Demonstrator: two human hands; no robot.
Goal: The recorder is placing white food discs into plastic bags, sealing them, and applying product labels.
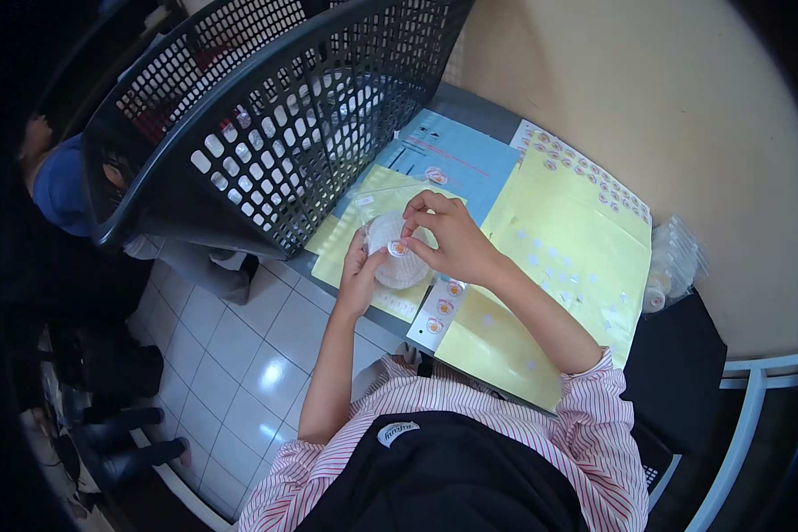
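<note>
My left hand [359, 274] grips the left edge of a round, clear wrapped package [402, 269] with whitish contents. On the package, between my hands, lies a small round printed sticker [397, 248]. The thumb and fingertips of my right hand [432, 229] touch or hover just over that sticker; whether they pinch it I cannot tell. Below the package, a white strip with several round stickers [444, 307] lies at the table's near edge. Yellow sheets [545, 219] spread to the right, dotted with small pale pieces, and a blue printed sheet [465, 156] lies behind.
A large dark perforated plastic basket [259, 153] with wrapped items inside leans over the table's left side. Stacked clear packages [675, 263] stand at the right by the wall. Further sticker sheets [595, 173] lie along the back edge. Other people are at the far left.
</note>
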